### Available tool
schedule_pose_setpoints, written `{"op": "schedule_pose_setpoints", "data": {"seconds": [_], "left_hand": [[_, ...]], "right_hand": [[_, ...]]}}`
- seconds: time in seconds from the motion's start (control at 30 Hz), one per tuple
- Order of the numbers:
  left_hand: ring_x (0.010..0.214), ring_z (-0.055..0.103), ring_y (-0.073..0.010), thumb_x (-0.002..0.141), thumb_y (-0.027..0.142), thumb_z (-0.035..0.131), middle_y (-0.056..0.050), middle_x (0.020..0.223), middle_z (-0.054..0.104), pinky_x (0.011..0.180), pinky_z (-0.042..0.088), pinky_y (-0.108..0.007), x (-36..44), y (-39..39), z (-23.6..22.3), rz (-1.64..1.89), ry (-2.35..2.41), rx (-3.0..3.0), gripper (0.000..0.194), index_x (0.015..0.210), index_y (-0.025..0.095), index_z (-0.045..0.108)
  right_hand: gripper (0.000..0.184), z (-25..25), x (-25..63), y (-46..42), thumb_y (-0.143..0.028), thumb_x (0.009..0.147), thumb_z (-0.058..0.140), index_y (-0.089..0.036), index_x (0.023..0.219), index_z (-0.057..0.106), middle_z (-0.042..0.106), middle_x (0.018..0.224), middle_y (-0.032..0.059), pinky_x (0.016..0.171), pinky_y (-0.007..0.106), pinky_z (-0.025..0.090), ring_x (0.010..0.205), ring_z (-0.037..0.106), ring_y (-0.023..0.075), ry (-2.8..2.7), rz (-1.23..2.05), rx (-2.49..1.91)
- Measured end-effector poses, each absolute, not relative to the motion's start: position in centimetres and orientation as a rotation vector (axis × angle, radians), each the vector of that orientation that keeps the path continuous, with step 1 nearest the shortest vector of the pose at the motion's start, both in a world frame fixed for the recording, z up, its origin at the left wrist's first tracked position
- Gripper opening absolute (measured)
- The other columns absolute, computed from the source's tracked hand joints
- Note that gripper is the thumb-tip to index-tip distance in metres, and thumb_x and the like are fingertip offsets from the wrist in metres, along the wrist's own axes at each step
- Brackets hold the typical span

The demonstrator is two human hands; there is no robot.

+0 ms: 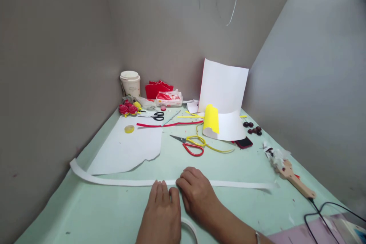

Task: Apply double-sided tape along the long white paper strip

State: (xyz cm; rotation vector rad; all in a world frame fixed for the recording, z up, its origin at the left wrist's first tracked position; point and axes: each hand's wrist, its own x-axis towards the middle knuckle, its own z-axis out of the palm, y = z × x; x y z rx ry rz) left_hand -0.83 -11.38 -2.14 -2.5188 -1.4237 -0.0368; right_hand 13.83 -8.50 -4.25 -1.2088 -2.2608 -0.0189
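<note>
A long white paper strip (122,182) runs crosswise on the table in front of me, its left end curling up. My left hand (161,213) has its fingertips on the strip near the middle, thumb close against the fingers. Just to the right, my right hand (198,196) has bent fingers closed over the same strip. Both hands cover the part between them, so what lies under the fingertips is hidden. A white ring (192,227), seemingly a tape roll, is partly hidden beside my left hand. Beyond the strip lie scissors (190,142) with yellow and red handles.
A white sheet (128,152) bears a yellow tape roll (129,129). Black scissors (158,116), a red strip (171,124) and a lidded cup (130,82) are farther back. Right are a yellow sheet (211,119), a phone (244,143) and a corded beige tool (300,185).
</note>
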Motion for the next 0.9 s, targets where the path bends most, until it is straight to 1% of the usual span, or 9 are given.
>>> {"op": "schedule_pose_setpoints", "data": {"seconds": [0.1, 0.17, 0.33, 0.43, 0.5, 0.53, 0.63, 0.77, 0.9], "left_hand": [[0.109, 0.061, -0.0326, 0.076, 0.006, 0.043, -0.025, 0.113, 0.066, 0.105, 0.035, -0.046, -0.9, -11.1, -2.4, -0.063, -1.427, -2.513, 0.042, 0.112, 0.003, 0.065], [0.108, 0.062, -0.0319, 0.075, 0.004, 0.042, -0.023, 0.111, 0.067, 0.103, 0.036, -0.046, -0.9, -11.0, -2.3, -0.074, -1.457, -2.517, 0.042, 0.111, 0.004, 0.065], [0.097, 0.064, -0.0286, 0.075, 0.001, 0.041, -0.016, 0.099, 0.07, 0.098, 0.038, -0.045, -0.8, -10.8, -1.0, -0.118, -1.558, -2.557, 0.039, 0.103, 0.009, 0.067], [0.088, 0.064, -0.0263, 0.073, 0.0, 0.042, -0.012, 0.089, 0.071, 0.095, 0.039, -0.044, -0.6, -10.5, -0.2, -0.207, -1.598, -2.614, 0.035, 0.095, 0.012, 0.068], [0.081, 0.063, -0.0247, 0.071, 0.0, 0.044, -0.009, 0.083, 0.07, 0.088, 0.041, -0.04, -0.3, -10.2, 0.3, -0.324, -1.593, -2.653, 0.033, 0.088, 0.014, 0.067], [0.077, 0.062, -0.0239, 0.07, 0.0, 0.044, -0.008, 0.079, 0.069, 0.082, 0.042, -0.037, -0.1, -9.9, 0.5, -0.399, -1.582, -2.664, 0.031, 0.084, 0.016, 0.067], [0.068, 0.059, -0.0211, 0.068, 0.002, 0.044, -0.006, 0.071, 0.066, 0.067, 0.039, -0.032, 0.5, -9.0, 0.7, -0.681, -1.507, -2.683, 0.026, 0.076, 0.019, 0.062], [0.057, 0.054, -0.0178, 0.071, 0.006, 0.04, -0.003, 0.062, 0.061, 0.059, 0.035, -0.029, 0.6, -8.0, -0.3, -1.017, -1.379, -2.704, 0.02, 0.067, 0.021, 0.052], [0.056, 0.053, -0.0167, 0.078, 0.012, 0.036, -0.002, 0.061, 0.059, 0.056, 0.034, -0.027, 0.2, -7.7, -1.4, -1.113, -1.468, -2.789, 0.018, 0.067, 0.022, 0.045]], "right_hand": [[0.017, -4.2, 13.7, -8.5, -0.005, 0.081, 0.049, -0.017, 0.087, 0.059, 0.058, 0.082, 0.0063, 0.073, 0.033, 0.042, 0.085, 0.049, 0.0213, -2.253, -0.012, -1.206], [0.016, -4.3, 13.6, -8.5, -0.006, 0.082, 0.05, -0.018, 0.087, 0.059, 0.058, 0.082, 0.0057, 0.073, 0.033, 0.041, 0.084, 0.049, 0.0209, -2.263, -0.015, -1.187], [0.012, -5.1, 13.5, -8.1, -0.007, 0.08, 0.057, -0.019, 0.08, 0.057, 0.056, 0.079, 0.0039, 0.07, 0.032, 0.04, 0.079, 0.048, 0.0195, -2.269, -0.089, -1.147], [0.015, -5.7, 13.2, -7.5, -0.006, 0.077, 0.059, -0.018, 0.071, 0.054, 0.054, 0.073, 0.0027, 0.065, 0.03, 0.039, 0.074, 0.047, 0.0185, -2.211, -0.218, -1.092], [0.02, -6.0, 13.0, -7.0, -0.005, 0.078, 0.057, -0.018, 0.065, 0.049, 0.051, 0.067, 0.0017, 0.061, 0.03, 0.036, 0.068, 0.045, 0.0171, -2.145, -0.335, -1.027], [0.022, -6.1, 12.9, -6.9, -0.005, 0.079, 0.055, -0.018, 0.063, 0.047, 0.049, 0.065, 0.0014, 0.059, 0.029, 0.035, 0.066, 0.045, 0.0165, -2.114, -0.379, -1.001], [0.025, -5.9, 12.6, -6.8, -0.005, 0.083, 0.05, -0.019, 0.064, 0.045, 0.049, 0.065, 0.0012, 0.056, 0.029, 0.034, 0.064, 0.045, 0.0156, -2.053, -0.443, -0.969], [0.025, -5.7, 12.5, -7.2, -0.006, 0.084, 0.051, -0.02, 0.063, 0.046, 0.051, 0.067, 0.0009, 0.055, 0.028, 0.034, 0.062, 0.045, 0.015, -2.039, -0.446, -1.011], [0.025, -6.0, 12.5, -7.2, -0.003, 0.08, 0.052, -0.018, 0.061, 0.046, 0.05, 0.063, 0.0014, 0.055, 0.03, 0.033, 0.062, 0.046, 0.0158, -2.08, -0.458, -1.023]]}}
